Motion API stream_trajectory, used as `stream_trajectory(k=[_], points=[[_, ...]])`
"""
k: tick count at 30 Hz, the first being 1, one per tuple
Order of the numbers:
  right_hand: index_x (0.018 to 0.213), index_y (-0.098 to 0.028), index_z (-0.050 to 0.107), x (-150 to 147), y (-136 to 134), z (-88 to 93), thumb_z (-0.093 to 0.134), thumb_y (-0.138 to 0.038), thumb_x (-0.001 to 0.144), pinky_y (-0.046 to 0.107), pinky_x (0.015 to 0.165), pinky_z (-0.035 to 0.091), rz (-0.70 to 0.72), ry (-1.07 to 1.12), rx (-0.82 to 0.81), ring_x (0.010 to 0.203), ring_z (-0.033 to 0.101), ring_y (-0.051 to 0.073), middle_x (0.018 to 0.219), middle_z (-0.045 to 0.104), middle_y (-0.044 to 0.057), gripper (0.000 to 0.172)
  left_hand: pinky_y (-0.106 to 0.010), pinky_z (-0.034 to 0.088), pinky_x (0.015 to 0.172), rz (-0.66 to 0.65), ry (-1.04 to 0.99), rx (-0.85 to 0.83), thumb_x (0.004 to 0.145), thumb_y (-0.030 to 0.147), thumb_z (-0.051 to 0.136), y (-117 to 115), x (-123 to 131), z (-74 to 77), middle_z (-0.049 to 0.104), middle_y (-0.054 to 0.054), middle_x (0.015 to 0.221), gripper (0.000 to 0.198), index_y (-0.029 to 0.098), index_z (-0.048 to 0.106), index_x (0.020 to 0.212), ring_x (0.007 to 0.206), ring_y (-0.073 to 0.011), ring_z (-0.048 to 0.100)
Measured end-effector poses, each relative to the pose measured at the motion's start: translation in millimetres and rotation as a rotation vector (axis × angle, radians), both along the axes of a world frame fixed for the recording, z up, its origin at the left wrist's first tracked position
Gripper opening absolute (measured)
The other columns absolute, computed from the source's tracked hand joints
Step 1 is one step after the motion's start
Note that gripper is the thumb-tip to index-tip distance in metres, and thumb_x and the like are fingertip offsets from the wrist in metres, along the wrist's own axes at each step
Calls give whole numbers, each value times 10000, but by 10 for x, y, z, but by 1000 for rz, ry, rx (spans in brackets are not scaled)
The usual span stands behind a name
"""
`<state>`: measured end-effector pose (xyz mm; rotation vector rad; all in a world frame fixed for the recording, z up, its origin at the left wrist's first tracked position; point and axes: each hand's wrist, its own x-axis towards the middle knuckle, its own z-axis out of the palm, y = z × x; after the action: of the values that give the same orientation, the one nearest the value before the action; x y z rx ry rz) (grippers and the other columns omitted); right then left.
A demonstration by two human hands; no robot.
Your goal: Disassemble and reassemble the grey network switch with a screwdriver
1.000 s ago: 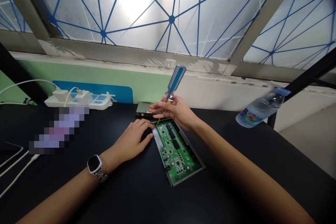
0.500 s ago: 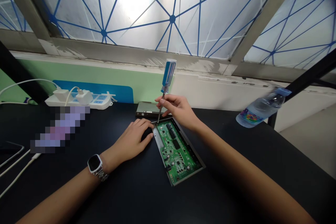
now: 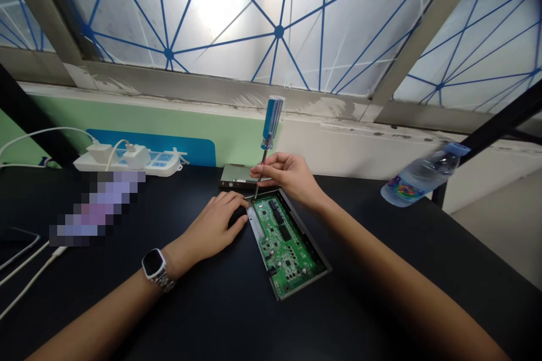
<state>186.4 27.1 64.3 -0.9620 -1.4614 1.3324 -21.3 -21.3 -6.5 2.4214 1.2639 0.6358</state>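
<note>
A green circuit board (image 3: 283, 242) lies in a shallow metal tray (image 3: 305, 289) on the black table. My right hand (image 3: 288, 177) pinches the shaft of a screwdriver (image 3: 272, 118) with a blue and clear handle. The screwdriver stands nearly upright, its tip down at the board's far left corner. Flat on the table, my left hand (image 3: 218, 220) has its fingers spread, with fingertips touching the tray's left edge near that tip. Behind the tray is a flat metal box (image 3: 237, 176), partly hidden by my right hand.
A white power strip (image 3: 163, 164) with plugs and cables sits at the back left, a blurred item before it. At the right, a water bottle (image 3: 423, 175) leans near a black metal bar. Wall and window rise behind the table.
My right fingers have shifted slightly down along the screwdriver shaft. The left hand, board and tray have stayed in place.
</note>
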Motion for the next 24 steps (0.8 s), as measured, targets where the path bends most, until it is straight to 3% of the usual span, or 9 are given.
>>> stream_trajectory(k=[2, 5, 9, 14, 18, 21, 24], points=[[864, -165, 661, 7, -6, 6, 804, -401, 786, 321, 743, 638, 32, -57, 25, 994, 758, 247, 954, 784, 107, 286, -498, 443, 1021, -3, -3, 1, 1017, 318, 503, -1, -1, -1, 628, -76, 1281, 190, 253, 620, 1152, 1185, -298, 555], [939, -182, 697, 18, -58, 46, 670, -392, 904, 316, 726, 617, 23, -271, 196, 1039, 724, 245, 1043, 763, 100, 215, -499, 441, 1024, -9, -7, -5, 1014, 313, 504, -7, 4, 10, 627, -81, 1281, 190, 246, 617, 1151, 1180, -299, 556], [963, -201, 675, 18, -131, 102, 571, -288, 951, 329, 741, 581, -19, -507, 404, 870, 715, 209, 910, 738, 57, 136, -498, 443, 1022, 1, -6, -5, 1016, 321, 505, -12, 10, 20, 627, -82, 1273, 188, 242, 618, 1144, 1183, -298, 557], [831, -204, 640, -3, -132, 88, 675, -260, 880, 334, 750, 576, -52, -523, 474, 737, 692, 182, 803, 715, 32, 82, -493, 447, 1021, -7, -13, 17, 1015, 326, 509, -4, 2, -2, 630, -83, 1269, 191, 248, 624, 1146, 1178, -297, 560], [732, -196, 632, 9, -105, 73, 757, -308, 824, 339, 720, 591, -60, -460, 368, 744, 715, 202, 746, 723, 41, 191, -493, 448, 1026, -9, -17, 17, 1015, 326, 505, -3, -1, -3, 632, -83, 1267, 192, 248, 628, 1141, 1182, -298, 556], [847, -181, 683, 35, -93, 75, 724, -312, 853, 349, 705, 613, 11, -395, 211, 828, 757, 238, 826, 760, 73, 137, -499, 443, 1032, -5, -15, 0, 1013, 323, 508, -6, 1, 6, 626, -82, 1277, 193, 243, 629, 1141, 1185, -299, 554], [952, -178, 675, 55, -93, 85, 664, -255, 891, 347, 762, 625, 51, -337, 159, 940, 769, 243, 917, 777, 91, 99, -497, 445, 1030, -8, -18, -4, 1014, 322, 507, -6, 2, 8, 629, -80, 1270, 197, 243, 627, 1150, 1179, -296, 558]])
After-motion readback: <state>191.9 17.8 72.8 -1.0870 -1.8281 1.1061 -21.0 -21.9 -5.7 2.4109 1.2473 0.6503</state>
